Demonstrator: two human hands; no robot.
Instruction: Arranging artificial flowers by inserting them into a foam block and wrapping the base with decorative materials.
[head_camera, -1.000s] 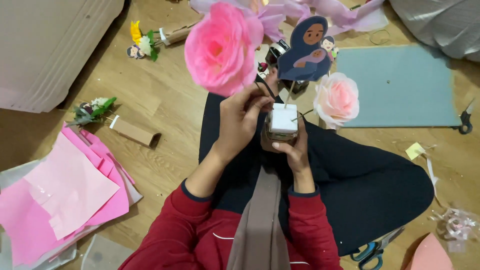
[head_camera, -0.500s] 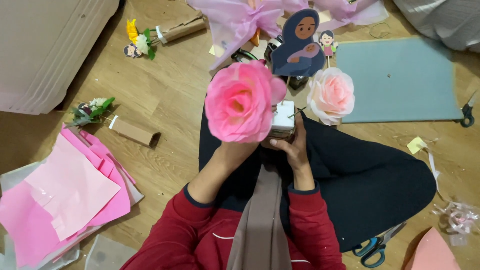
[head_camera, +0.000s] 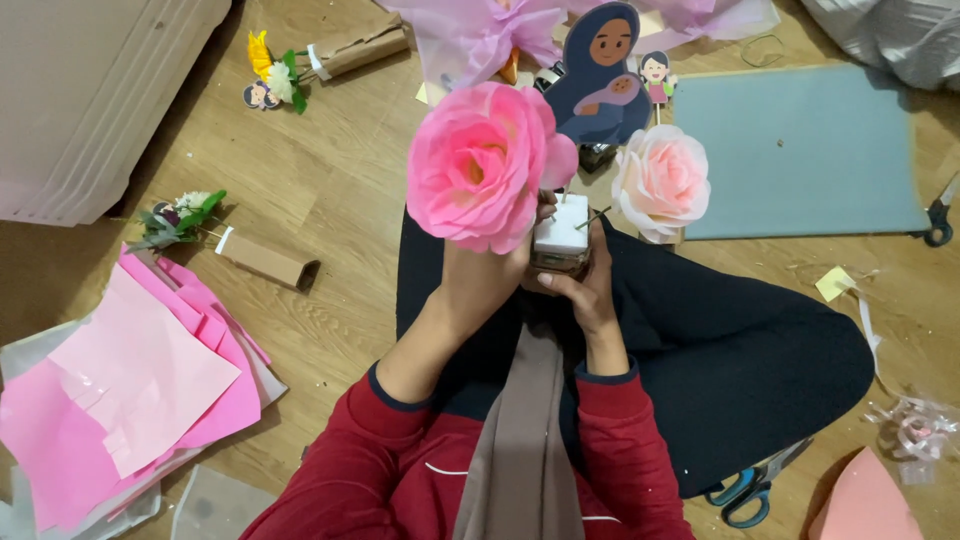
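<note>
Since the earlier frame, the big pink paper rose (head_camera: 482, 165) has dropped beside the white foam block (head_camera: 561, 232) over the lap. Left hand (head_camera: 487, 275) grips closed below the bloom, steering it; right hand (head_camera: 580, 290) clamps the block steady.

bare floor open left of the knee, pale rose (head_camera: 660, 180) and cut-out figure (head_camera: 600, 75) crowding ahead

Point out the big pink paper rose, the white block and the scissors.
Big pink paper rose (head_camera: 480, 165), head view, centre petals.
White block (head_camera: 562, 232), head view, top face.
Scissors (head_camera: 742, 493), head view, blue handles.
</note>
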